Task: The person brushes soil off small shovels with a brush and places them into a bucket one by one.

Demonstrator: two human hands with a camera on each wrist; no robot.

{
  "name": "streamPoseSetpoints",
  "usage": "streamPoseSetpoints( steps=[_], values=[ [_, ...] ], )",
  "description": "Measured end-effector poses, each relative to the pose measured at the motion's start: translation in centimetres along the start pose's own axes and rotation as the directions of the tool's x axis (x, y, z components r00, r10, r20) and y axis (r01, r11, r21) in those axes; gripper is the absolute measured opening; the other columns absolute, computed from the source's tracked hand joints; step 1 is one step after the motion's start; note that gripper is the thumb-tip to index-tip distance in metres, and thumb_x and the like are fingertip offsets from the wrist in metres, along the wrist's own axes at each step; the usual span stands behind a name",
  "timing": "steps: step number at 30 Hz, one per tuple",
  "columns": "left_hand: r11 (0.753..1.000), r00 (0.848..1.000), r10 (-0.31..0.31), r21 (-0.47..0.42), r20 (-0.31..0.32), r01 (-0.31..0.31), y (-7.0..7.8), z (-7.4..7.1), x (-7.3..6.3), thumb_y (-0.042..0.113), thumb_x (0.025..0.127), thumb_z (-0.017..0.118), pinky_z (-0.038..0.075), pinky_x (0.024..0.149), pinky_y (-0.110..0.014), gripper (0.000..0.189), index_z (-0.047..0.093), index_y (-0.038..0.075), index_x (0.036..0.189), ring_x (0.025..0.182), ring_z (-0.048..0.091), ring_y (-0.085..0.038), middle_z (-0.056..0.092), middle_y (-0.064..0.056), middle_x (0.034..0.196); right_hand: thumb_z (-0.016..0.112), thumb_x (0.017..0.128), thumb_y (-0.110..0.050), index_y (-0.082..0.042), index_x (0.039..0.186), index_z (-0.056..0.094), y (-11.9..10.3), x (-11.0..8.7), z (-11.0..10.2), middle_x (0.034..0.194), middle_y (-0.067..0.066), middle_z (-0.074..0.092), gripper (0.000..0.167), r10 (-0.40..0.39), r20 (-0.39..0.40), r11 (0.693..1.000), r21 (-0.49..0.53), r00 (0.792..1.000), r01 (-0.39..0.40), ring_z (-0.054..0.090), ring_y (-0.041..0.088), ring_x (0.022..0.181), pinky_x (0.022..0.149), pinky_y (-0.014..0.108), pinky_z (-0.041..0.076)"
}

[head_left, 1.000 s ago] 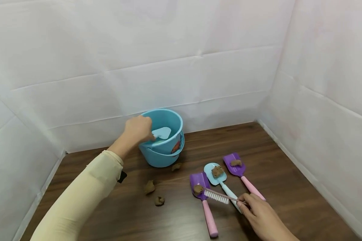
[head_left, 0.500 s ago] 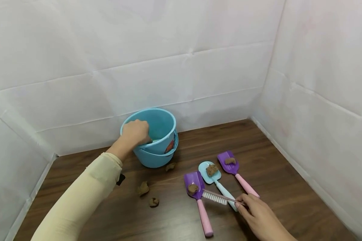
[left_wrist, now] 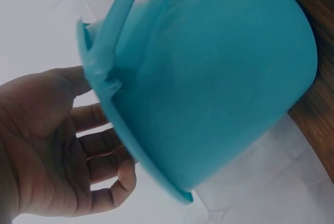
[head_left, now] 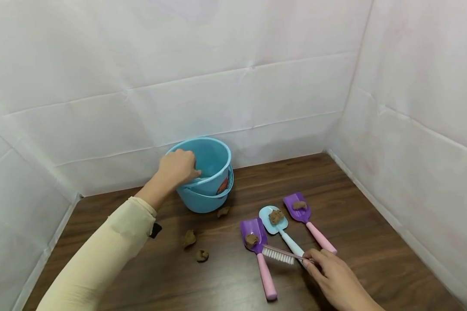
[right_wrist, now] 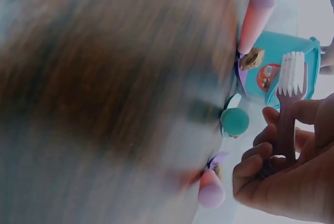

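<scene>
My left hand (head_left: 177,166) reaches over the near-left rim of the blue bucket (head_left: 206,202). In the left wrist view, the fingers (left_wrist: 86,117) bend in behind the rim and their tips are hidden. A light blue toy shovel was in this hand earlier; its blade is hidden by the hand and bucket wall. My right hand (head_left: 336,276) pinches a small brush (head_left: 282,255) with white bristles and a pinkish handle. The brush head lies beside the near purple shovel (head_left: 253,225), which bears a brown lump (head_left: 251,240).
A light blue shovel (head_left: 292,242) and another purple shovel (head_left: 317,238) lie to the right, each with a brown lump. Several brown pieces, such as one lump (head_left: 189,238), lie on the wooden table (head_left: 159,276) before the bucket. White sheeting (head_left: 202,103) surrounds the table.
A second ago the light blue shovel's blade showed inside the bucket; it then went out of sight as my left hand dipped. Now that hand sits slightly higher. The right hand has stayed put.
</scene>
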State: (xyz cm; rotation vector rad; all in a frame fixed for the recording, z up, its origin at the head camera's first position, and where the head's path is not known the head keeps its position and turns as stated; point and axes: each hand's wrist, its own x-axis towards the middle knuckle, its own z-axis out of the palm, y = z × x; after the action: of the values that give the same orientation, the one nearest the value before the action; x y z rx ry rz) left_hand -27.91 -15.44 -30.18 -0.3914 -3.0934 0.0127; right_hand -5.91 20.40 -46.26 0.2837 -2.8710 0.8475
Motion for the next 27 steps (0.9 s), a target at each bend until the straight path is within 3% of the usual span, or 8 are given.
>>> streamPoseSetpoints(
  steps=[6,11,17,22,27],
  values=[
    [0.999,0.999,-0.037,0.006,-0.006,0.037,-0.9,-0.7,-1.4,0.041,0.093,0.070,0.047,0.054,-0.036,0.037,0.067,0.016,0.066,0.065,0.060,-0.023,0.062,-0.001,0.063,0.066,0.099,-0.017,-0.026,0.098,0.061,0.1,1.3,0.6,0.080,-0.019,0.044,0.010,-0.149,-0.020,0.989,0.002,0.989,0.149,0.042,-0.001,0.075,0.065,0.025,0.039],
    [0.997,0.997,-0.070,0.014,-0.026,0.070,-1.4,-1.1,-2.8,0.041,0.093,0.070,0.043,0.051,-0.034,0.041,0.064,0.015,0.063,0.061,0.058,-0.022,0.058,-0.001,0.060,0.060,0.103,-0.026,-0.026,0.103,0.060,0.0,2.6,0.9,0.080,-0.016,0.046,0.001,-0.117,0.060,0.993,0.024,0.991,0.116,0.044,0.001,0.077,0.066,0.026,0.040],
    [0.995,0.994,-0.099,0.003,-0.048,0.100,-1.6,-0.9,-4.7,0.043,0.093,0.071,0.045,0.051,-0.036,0.034,0.069,0.017,0.071,0.062,0.059,-0.023,0.061,-0.001,0.065,0.052,0.107,-0.026,-0.021,0.103,0.057,0.0,4.3,1.0,0.073,-0.012,0.041,0.008,-0.114,0.123,0.992,0.067,0.986,0.107,0.044,0.002,0.071,0.064,0.025,0.038],
    [0.992,0.991,-0.124,-0.028,-0.051,0.123,-1.5,0.1,-6.5,0.041,0.092,0.072,0.048,0.052,-0.038,0.027,0.072,0.019,0.077,0.063,0.061,-0.024,0.065,0.000,0.071,0.051,0.107,-0.025,-0.017,0.103,0.053,0.2,5.6,0.9,0.069,-0.009,0.038,0.010,-0.085,0.152,0.992,0.106,0.985,0.069,0.041,0.003,0.063,0.059,0.024,0.035],
    [0.991,0.991,-0.129,-0.052,-0.035,0.127,-1.3,2.7,-7.6,0.042,0.090,0.074,0.050,0.052,-0.039,0.026,0.073,0.020,0.078,0.061,0.062,-0.022,0.068,0.002,0.073,0.055,0.105,-0.022,-0.013,0.101,0.051,0.7,6.1,0.5,0.070,-0.006,0.038,0.011,-0.061,0.139,0.988,0.150,0.988,0.040,0.037,0.004,0.058,0.055,0.024,0.034]
  ],
)
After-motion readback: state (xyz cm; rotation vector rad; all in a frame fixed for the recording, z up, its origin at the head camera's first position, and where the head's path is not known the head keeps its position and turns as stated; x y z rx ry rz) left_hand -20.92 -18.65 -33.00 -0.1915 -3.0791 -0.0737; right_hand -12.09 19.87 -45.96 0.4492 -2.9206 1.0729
